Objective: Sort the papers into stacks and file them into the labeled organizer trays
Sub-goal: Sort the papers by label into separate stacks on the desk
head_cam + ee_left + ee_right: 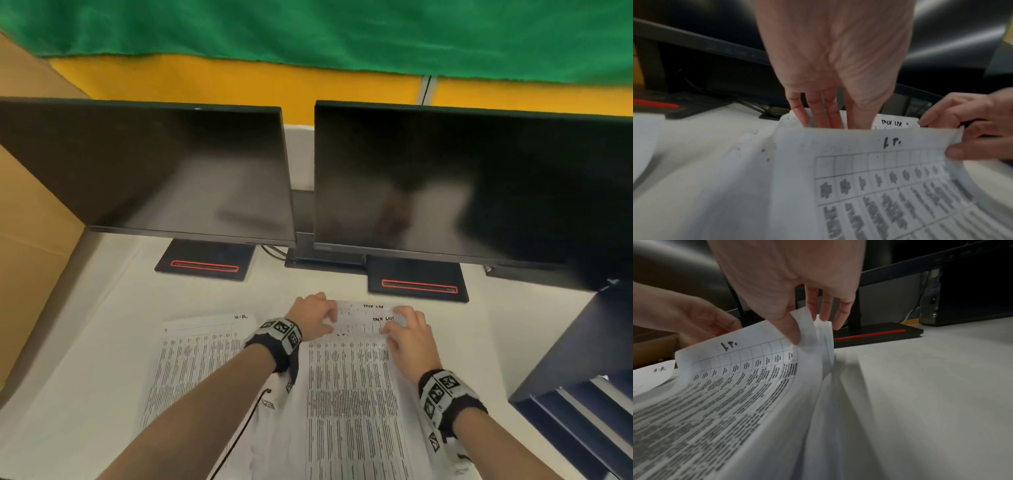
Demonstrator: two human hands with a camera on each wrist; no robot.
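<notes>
On the white desk lies a pile of printed sheets (352, 394) with my two hands at its far end. My right hand (803, 327) pinches the right far corner of the top sheet (748, 369) between thumb and fingers and holds that edge curled up off the pile. My left hand (824, 120) reaches with straight fingers behind the raised edge and touches the sheets beneath, one headed "TASK LIST" (894, 123). A second printed sheet or stack (195, 356) lies flat to the left. The dark blue organizer trays (579, 359) stand at the right edge.
Two dark monitors (154, 164) (479, 178) stand just behind the papers, on black bases with red stripes (205, 260) (418, 281). A cardboard panel (30, 240) walls the left side. A black cable runs from my left wristband (246, 421).
</notes>
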